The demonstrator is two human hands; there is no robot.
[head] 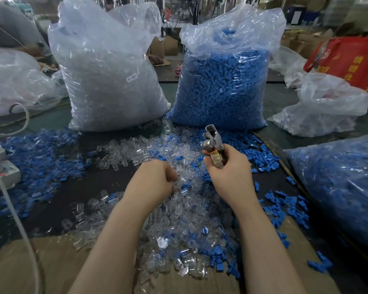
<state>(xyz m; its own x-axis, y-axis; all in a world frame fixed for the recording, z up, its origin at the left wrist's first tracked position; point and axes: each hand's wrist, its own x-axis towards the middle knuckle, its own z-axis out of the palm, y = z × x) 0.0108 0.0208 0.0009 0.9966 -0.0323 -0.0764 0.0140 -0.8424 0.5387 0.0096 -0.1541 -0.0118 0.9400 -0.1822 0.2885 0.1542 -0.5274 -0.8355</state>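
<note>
Now at a sorting table: a white cable [19, 225] trails down at 8 o'clock, past loose blue plugs [38, 158] heaped at 9 o'clock. A clear sack [111, 81] of transparent parts stands at 11 o'clock. Dead centre, the left hand [155, 179] digs, fingers curled downward, into a drift of clear caps [179, 219] that runs from the middle down to 6 o'clock, onto cardboard [51, 262]. Its fingertips are buried, so whether they hold a cap cannot be told. Just right of it, the right hand [227, 170] is wrapped tight round the taped handle of a metal tool [212, 141], whose head points up toward 12. A blue sack [221, 88] stands at 1 o'clock, a red bag [353, 60] at 2, and a lying bag [338, 187] of blue parts at 4.

The caps look light, hard and slick, likely to skid and scatter; each is probably best pinched across its sides, one at a time.

The count: two hands, one tool, two upright sacks, one red bag. The caps and plugs are far too many to number.
</note>
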